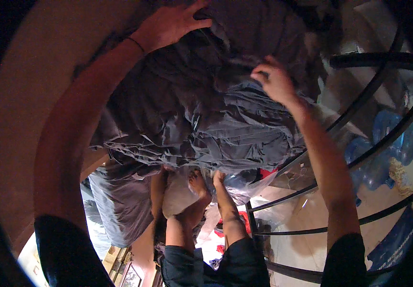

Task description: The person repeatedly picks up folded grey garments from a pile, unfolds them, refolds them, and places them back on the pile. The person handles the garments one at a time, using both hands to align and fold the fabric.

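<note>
The cloth (187,107), dark grey and heavily creased, fills the upper centre of the frame. Its gathered lower edge runs across mid-frame, above the person's feet (198,184).

Left hand (172,25): at the top of the frame, over the cloth. Thumb and fingers are spread apart; no fabric is visibly held. The topmost fingers run close to the frame edge, so their contact cannot be confirmed.

Right hand (277,83): right of upper centre, over the cloth. Fingers are partly bent and blurred; whether they pinch fabric cannot be determined.

Handling: the cloth appears soft, limp and thin, judging by its many fine folds. Treat it as light per handful, though the full spread may drag. Breakage is unlikely; slipping and bunching are the probable faults. Preferred hold points are the lower edge at centre and the side margins, gripped with the whole fist rather than the fingertips.

Clearance: black rails (374,60) curve along the right of the frame, beside the cloth; loose fabric could snag there. Blue bottles (392,131) lie beyond them. Separate-looking grey fabric (120,205) hangs at lower left.
</note>
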The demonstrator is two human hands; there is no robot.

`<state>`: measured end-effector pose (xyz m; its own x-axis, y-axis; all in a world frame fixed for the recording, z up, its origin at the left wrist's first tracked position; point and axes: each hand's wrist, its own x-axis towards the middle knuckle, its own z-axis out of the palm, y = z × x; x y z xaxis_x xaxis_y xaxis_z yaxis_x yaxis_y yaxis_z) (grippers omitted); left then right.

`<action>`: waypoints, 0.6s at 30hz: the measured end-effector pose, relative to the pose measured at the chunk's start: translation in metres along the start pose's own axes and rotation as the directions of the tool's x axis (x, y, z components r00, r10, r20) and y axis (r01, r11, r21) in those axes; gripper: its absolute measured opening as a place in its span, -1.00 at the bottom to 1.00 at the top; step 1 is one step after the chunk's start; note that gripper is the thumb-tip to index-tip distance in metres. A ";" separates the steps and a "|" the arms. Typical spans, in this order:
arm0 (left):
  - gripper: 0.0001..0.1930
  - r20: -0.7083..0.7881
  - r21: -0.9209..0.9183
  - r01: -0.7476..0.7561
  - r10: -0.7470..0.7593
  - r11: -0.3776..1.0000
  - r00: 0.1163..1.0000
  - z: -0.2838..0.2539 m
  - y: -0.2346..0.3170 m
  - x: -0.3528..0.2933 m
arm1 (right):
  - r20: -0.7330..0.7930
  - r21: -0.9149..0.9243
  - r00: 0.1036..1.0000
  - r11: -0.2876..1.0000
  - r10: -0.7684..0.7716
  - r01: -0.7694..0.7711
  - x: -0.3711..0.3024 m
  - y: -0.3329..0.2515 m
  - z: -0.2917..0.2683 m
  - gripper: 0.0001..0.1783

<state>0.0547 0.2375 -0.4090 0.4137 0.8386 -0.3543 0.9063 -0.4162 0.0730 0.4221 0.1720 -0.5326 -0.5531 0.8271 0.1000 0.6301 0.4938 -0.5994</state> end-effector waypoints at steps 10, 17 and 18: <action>-0.53 -0.560 0.013 -0.109 0.097 0.994 0.823 0.035 0.000 0.028 | -0.193 -0.086 0.980 0.996 -0.044 0.028 -0.018 -0.005 -0.015 -0.60; -0.41 -0.182 -0.296 0.128 -0.188 0.947 0.965 0.020 0.042 -0.014 | -0.120 -0.061 0.993 0.998 0.018 -0.025 -0.013 0.009 -0.029 -0.66; -0.38 -0.134 -0.324 0.077 -0.126 0.943 0.983 0.020 0.038 -0.013 | -0.237 0.059 0.969 0.997 0.070 -0.058 -0.008 0.019 -0.042 -0.70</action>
<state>0.0822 0.2035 -0.4205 0.3036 0.9239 -0.2329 0.9144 -0.2138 0.3436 0.4611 0.1862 -0.5112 -0.3623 0.8998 0.2430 0.6280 0.4283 -0.6497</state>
